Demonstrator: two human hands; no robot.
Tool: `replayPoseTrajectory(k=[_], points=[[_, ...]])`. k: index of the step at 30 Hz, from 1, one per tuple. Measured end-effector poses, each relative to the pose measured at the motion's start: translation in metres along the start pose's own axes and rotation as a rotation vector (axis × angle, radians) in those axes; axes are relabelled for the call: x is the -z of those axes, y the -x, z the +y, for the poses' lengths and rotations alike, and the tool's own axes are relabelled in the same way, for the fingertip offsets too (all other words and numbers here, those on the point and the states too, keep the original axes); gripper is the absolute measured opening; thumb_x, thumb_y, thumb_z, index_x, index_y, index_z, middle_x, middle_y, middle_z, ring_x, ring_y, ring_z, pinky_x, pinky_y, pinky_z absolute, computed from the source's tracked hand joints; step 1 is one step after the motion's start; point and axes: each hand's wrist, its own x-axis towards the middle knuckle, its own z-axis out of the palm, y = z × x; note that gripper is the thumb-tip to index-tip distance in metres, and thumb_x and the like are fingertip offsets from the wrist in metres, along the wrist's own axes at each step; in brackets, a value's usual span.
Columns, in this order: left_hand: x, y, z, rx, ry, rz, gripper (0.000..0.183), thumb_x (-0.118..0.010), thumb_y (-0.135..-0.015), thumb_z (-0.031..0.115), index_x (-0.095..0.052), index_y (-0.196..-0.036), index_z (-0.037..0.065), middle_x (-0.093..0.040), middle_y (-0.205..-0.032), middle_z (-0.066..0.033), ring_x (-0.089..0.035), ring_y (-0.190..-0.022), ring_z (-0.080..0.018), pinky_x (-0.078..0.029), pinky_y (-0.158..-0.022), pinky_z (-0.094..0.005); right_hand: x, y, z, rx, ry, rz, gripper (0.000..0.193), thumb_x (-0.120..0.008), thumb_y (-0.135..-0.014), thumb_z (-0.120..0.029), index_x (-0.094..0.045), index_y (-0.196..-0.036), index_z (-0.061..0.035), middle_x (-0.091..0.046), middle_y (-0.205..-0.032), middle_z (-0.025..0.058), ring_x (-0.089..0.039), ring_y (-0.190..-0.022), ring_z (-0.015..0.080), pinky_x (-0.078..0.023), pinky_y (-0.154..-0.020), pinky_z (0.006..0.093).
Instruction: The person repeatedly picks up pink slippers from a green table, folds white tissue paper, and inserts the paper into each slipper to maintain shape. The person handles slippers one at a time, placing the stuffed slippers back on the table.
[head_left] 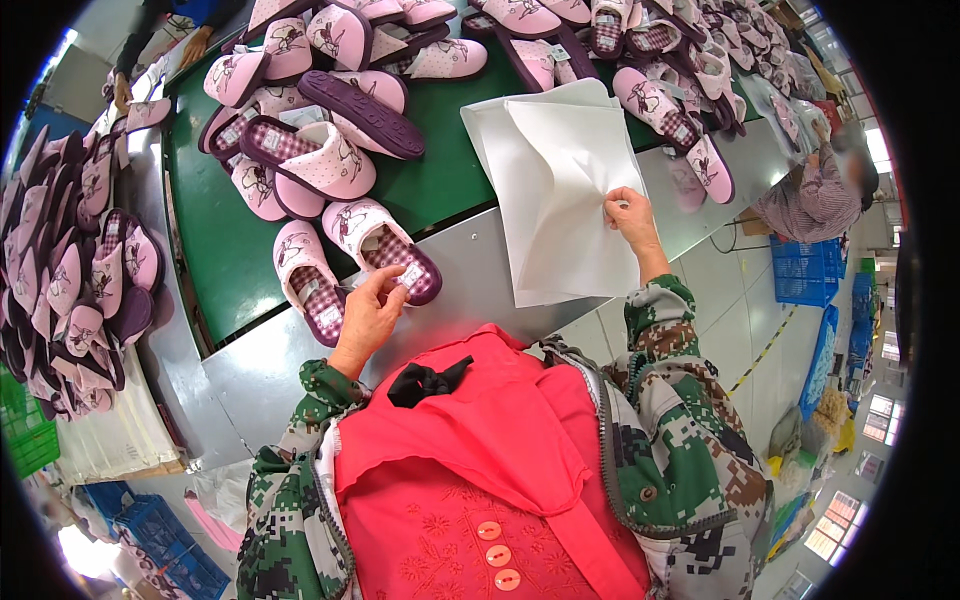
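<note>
Over metal [472, 265], right hand [627, 215] pinches creased sheets [545, 200]; left hand [372, 312] touches slipper [372, 240], grip unclear.

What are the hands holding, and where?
The right hand pinches white sheets near their right edge. The left hand is at the heel of a slipper; grip unclear.

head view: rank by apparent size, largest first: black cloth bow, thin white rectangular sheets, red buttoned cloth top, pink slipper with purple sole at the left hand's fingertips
1. Red buttoned top
2. White sheets
3. Pink slipper at the left hand
4. Black bow, smallest even though it looks nearer the camera
</note>
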Motion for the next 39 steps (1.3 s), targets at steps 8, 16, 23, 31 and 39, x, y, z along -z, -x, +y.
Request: replayPoseTrajectory(k=[8, 16, 23, 31, 39], points=[[0.0, 0.0, -0.007, 0.028, 0.001, 0.01, 0.028, -0.054, -0.086, 0.008, -0.054, -0.113, 0.001, -0.061, -0.076, -0.0041, -0.053, -0.063, -0.0084, -0.046, -0.057, -0.0225, 0.004, -0.014, -0.025, 0.531, 0.648, 0.212, 0.007, -0.055, -0.073, -0.007, -0.059, -0.078, -0.004, -0.058, -0.066, 0.0049, -0.058, -0.057, 0.0134, -0.045, -0.053, 0.0265], [0.001, -0.001, -0.007, 0.03, 0.01, -0.003, 0.027, -0.053, -0.087, 0.008, -0.055, -0.113, 0.001, -0.06, -0.076, -0.0035, -0.054, -0.065, -0.008, -0.045, -0.058, -0.0221, 0.005, -0.027, -0.065, 0.364, 0.481, 0.166, 0.01, -0.057, -0.072, -0.01, -0.059, -0.08, -0.0041, -0.061, -0.067, 0.0077, -0.059, -0.058, 0.0162, -0.046, -0.057, 0.0282], [0.001, -0.031, 0.009, -0.185, -0.005, 0.023, 0.023, -0.051, -0.089, 0.01, -0.059, -0.106, -0.004, -0.062, -0.086, -0.0055, -0.056, -0.076, -0.0104, -0.046, -0.07, -0.0223, -0.018, -0.003, -0.096, 0.244, 0.219, -0.106, 0.012, -0.055, -0.074, -0.008, -0.059, -0.084, -0.0038, -0.059, -0.063, 0.0036, -0.057, -0.052, 0.0106, -0.044, -0.05, 0.0248], [-0.022, -0.075, 0.041, 0.33, 0.641, -0.249, 0.039, -0.052, -0.091, 0.031, -0.05, -0.119, 0.003, -0.059, -0.108, -0.0088, -0.059, -0.09, -0.016, -0.047, -0.078, -0.0265, -0.055, 0.032, -0.078, 0.142, 0.024, -0.328, 0.009, -0.054, -0.077, -0.007, -0.057, -0.084, -0.0018, -0.057, -0.063, 0.0019, -0.057, -0.054, 0.0085, -0.04, -0.046, 0.0212], [-0.03, -0.077, 0.036, 0.369, 0.893, -0.318, 0.032, -0.057, -0.088, 0.029, -0.054, -0.108, 0.004, -0.06, -0.099, -0.0068, -0.06, -0.082, -0.0144, -0.051, -0.07, -0.0255, -0.07, 0.043, -0.075, 0.102, 0.027, -0.367, 0.008, -0.054, -0.077, -0.006, -0.057, -0.083, -0.0018, -0.057, -0.061, 0.0017, -0.057, -0.055, 0.0085, -0.041, -0.049, 0.0213]])
